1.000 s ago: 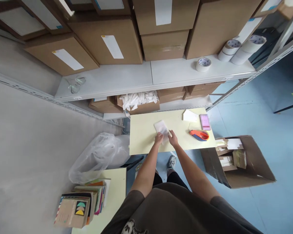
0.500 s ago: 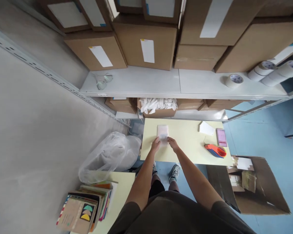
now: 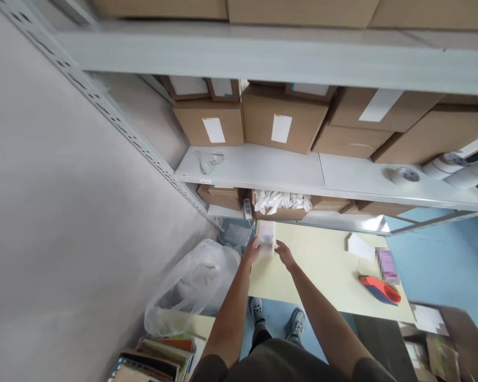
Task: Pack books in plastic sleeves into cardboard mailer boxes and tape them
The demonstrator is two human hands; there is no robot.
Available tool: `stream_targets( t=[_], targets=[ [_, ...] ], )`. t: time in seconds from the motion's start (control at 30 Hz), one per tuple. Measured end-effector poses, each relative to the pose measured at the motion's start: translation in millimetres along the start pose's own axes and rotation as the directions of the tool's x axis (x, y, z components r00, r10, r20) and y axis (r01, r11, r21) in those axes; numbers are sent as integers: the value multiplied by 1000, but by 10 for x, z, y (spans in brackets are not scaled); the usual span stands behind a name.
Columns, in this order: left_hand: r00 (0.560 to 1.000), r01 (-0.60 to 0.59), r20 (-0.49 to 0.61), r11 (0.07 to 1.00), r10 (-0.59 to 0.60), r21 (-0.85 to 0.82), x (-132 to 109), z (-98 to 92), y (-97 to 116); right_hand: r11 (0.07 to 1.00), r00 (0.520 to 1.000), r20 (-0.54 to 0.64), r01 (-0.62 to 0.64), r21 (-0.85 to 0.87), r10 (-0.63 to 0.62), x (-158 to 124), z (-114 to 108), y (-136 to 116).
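A pale pinkish-white rectangular packet (image 3: 266, 232) is by the far left corner of the cream-coloured table (image 3: 318, 265). My left hand (image 3: 252, 251) grips its left edge, the thumb near its face. Close to the packet's right edge, my right hand (image 3: 286, 255) has its fingers apart and holds nothing that I can see. A narrow gap seems to separate its fingertips from the packet. Printing on the packet is too small to read.
Behind the table, a metal shelf (image 3: 258, 164) bears cardboard boxes, tape rolls (image 3: 406, 175) and clear glasses (image 3: 210, 162). White strips fill an open box (image 3: 282, 202). A tape dispenser (image 3: 380, 290) sits right; a plastic bag (image 3: 195, 276) bulges left. An open carton (image 3: 462, 339) stands lower right.
My view has tilted up and swung left. Both hands and the packet have moved left across the table, to its left edge. My right hand has come slightly away from the packet.
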State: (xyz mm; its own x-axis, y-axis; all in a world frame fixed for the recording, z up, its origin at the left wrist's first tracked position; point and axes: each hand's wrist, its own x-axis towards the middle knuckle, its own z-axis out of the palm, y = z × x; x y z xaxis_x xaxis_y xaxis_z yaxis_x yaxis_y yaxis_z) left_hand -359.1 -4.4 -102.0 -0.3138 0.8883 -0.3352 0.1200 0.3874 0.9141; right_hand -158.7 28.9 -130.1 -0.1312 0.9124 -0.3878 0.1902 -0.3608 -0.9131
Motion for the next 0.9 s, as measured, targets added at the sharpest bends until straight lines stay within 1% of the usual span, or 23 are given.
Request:
stream_targets(
  t=[0.03,0.13,0.2,0.3,0.4,0.5,0.6,0.67,0.73,0.83,0.9],
  targets=[
    [1000,-24,-7,1000,24,20,-76,-43,26,1000,1000,-21,22,-22,-23,-63,-34,-11],
    [998,-65,-16,995,66,72,-333,-166,98,991,993,-2,119,-65,-119,-262,-177,-22],
    [989,-114,-78,986,124,122,-507,-222,172,984,987,4,158,-80,-158,-380,-303,-37],
    [975,-125,-161,975,155,181,-748,-240,387,974,980,11,200,-102,-200,-515,-522,-151],
    [968,-131,-188,972,169,196,-976,-177,714,957,969,27,249,-148,-247,-610,-751,-421],
    [949,-157,-244,972,198,177,-1210,-58,1023,926,945,104,325,-189,-310,-696,-962,-752],
    [931,-160,-315,982,184,100,-1468,102,1184,887,902,179,422,-188,-392,-806,-1157,-968],
    [927,-144,-346,989,145,29,-1668,226,1187,859,872,223,477,-185,-436,-902,-1285,-993],
    [921,-131,-371,991,116,-14,-1902,353,1116,842,852,271,504,-190,-449,-1016,-1405,-929],
    [914,-98,-398,995,82,-20,-2316,516,911,843,838,352,501,-194,-417,-1208,-1531,-736],
    [911,-61,-411,998,46,-21,-2623,591,749,849,823,408,497,-180,-395,-1344,-1555,-599]
  ],
)
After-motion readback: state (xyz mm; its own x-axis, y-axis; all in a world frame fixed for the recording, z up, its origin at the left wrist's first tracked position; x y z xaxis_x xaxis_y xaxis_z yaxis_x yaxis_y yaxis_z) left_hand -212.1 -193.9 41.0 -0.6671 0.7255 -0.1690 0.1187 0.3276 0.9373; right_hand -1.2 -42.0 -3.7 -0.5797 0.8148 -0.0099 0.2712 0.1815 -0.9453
